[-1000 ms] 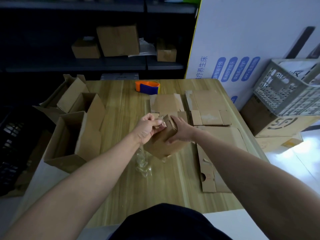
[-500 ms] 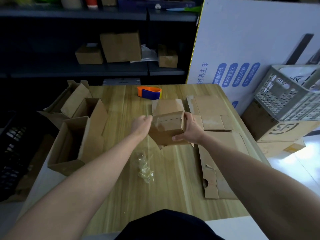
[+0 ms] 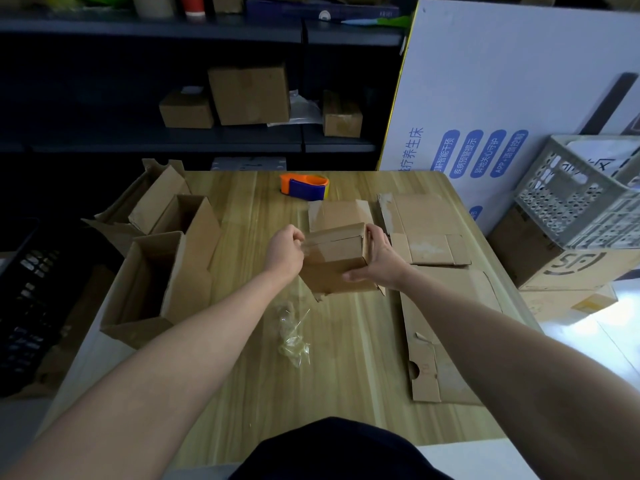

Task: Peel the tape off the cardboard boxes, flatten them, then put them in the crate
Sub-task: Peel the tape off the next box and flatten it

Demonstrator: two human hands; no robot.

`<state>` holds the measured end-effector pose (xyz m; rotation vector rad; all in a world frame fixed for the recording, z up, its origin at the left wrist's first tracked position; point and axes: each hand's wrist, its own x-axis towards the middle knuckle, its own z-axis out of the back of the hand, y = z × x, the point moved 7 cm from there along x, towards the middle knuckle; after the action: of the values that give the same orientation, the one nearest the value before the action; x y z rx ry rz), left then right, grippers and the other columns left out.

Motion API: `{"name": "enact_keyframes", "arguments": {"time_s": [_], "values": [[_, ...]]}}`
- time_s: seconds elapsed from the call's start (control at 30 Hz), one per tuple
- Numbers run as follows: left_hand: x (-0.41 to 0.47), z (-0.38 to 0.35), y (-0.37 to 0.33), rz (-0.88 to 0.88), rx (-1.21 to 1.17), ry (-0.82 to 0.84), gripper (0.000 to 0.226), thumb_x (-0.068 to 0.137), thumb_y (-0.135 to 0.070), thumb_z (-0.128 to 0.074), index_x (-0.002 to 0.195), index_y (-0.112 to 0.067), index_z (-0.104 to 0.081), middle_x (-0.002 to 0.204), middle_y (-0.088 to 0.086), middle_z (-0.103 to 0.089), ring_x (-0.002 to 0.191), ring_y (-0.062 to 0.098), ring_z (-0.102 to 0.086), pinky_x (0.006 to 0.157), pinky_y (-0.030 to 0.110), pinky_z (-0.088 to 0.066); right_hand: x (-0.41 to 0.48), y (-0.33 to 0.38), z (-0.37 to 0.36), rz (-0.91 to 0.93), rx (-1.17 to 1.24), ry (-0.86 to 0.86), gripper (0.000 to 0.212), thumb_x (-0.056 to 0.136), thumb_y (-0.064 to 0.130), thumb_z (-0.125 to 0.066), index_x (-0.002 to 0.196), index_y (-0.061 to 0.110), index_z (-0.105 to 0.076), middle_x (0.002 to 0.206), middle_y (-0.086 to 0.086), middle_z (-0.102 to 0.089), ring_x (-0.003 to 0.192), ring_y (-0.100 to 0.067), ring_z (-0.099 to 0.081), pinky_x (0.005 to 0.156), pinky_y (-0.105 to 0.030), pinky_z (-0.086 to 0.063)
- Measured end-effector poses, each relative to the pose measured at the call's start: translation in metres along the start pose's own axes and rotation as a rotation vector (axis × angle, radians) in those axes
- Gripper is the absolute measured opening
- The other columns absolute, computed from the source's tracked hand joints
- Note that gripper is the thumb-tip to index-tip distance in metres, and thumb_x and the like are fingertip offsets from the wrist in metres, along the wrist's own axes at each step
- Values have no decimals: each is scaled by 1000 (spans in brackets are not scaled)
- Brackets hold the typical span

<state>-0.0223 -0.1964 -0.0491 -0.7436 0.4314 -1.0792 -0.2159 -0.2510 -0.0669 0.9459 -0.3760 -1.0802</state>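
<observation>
Box in hand: a small brown cardboard box (image 3: 337, 258), closed on top, is held between both hands over the middle of the light wooden table (image 3: 242, 393). Ragged flaps show at its lower edge, and I cannot tell whether they touch the wood.
Right hand: the right hand (image 3: 379, 259) grasps the box's right end, fingers over the far top corner and thumb along the near face.
Left hand: the left hand (image 3: 285, 249) is curled tight against the box's left end. A glossy strip of clear tape (image 3: 309, 247) lies there, but the fingertips are turned away, so I cannot tell whether they pinch it.
Loose tape: a crumpled wad of clear tape (image 3: 292, 337) lies on the table, nearer the person than the box.
Left side: two open brown cardboard boxes (image 3: 166, 271) sit at the table's left edge, flaps up.
Right side: flattened brown cardboard sheets (image 3: 446, 323) lie along the table's right half.
Far edge: an orange and blue tape dispenser (image 3: 304, 185) stands beyond the held box.
Crate: a grey plastic lattice crate (image 3: 568, 202) rests tilted on a large printed carton (image 3: 575, 268) off the table's right side, well apart from the box.
</observation>
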Motion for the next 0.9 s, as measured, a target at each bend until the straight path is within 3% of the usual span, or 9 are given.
{"name": "enact_keyframes", "arguments": {"time_s": [0.1, 0.2, 0.3, 0.4, 0.5, 0.63, 0.8, 0.9], "values": [[0, 4, 1, -17, 3, -45, 14, 97, -3, -42, 98, -9, -55, 102, 4, -56, 89, 15, -54, 71, 23, -44, 2, 6, -2, 4, 64, 34, 119, 59, 20, -88, 146, 33, -8, 148, -3, -22, 134, -24, -25, 111, -45, -27], [-1, 6, 0, -41, 7, -65, 14, 96, -3, -42, 98, -9, -54, 101, 4, -56, 88, 17, -54, 70, 26, -47, 5, 17, 1, 31, 44, 7, 111, 62, 22, -87, 145, 31, -14, 147, -4, -24, 134, -25, -28, 110, -45, -31], [-1, 6, 1, -43, -29, -72, 12, 96, -2, -44, 96, -9, -54, 99, 4, -56, 87, 16, -54, 69, 24, -44, 8, 22, -4, 34, -318, 75, 108, 63, 37, -84, 145, 30, -16, 140, -1, -23, 127, -26, -32, 104, -45, -38], [-4, 4, 2, -56, -92, -45, 14, 95, 0, -44, 96, -9, -55, 97, 2, -56, 90, 15, -53, 73, 21, -43, 10, 29, -3, 55, -752, 50, 107, 60, 53, -80, 143, 27, -18, 139, -4, -25, 129, -29, -24, 110, -54, -24], [-4, 0, -3, -58, -188, 1, 18, 94, 0, -44, 89, -13, -54, 91, -1, -56, 85, 13, -54, 68, 16, -44, 12, 35, -10, 82, -925, 73, 106, 58, 58, -77, 142, 21, -23, 140, -5, -31, 132, -30, -25, 112, -58, -14], [-1, -7, 0, 80, -483, 63, 27, 93, 5, -44, 80, -17, -54, 86, 5, -58, 69, 14, -58, 66, 28, -55, 13, 38, -17, 97, -915, 79, 105, 58, 60, -76, 141, 18, -27, 134, -5, -40, 128, -28, -34, 112, -54, -15], [3, 19, 52, 306, -580, -192, 30, 90, 9, -41, 76, -15, -53, 84, 6, -57, 68, 16, -58, 58, 23, -51, 10, 27, 16, 48, -752, -52, 98, 58, 51, -81, 135, 15, -33, 125, -5, -43, 114, -25, -44, 99, -41, -39], [2, 34, 82, 362, -554, -263, 33, 89, 10, -39, 71, -16, -50, 81, 10, -56, 65, 18, -54, 64, 31, -50, 6, 14, 39, -38, -732, -136, 99, 59, 49, -82, 135, 12, -31, 128, -8, -41, 117, -28, -43, 100, -42, -39]]}}
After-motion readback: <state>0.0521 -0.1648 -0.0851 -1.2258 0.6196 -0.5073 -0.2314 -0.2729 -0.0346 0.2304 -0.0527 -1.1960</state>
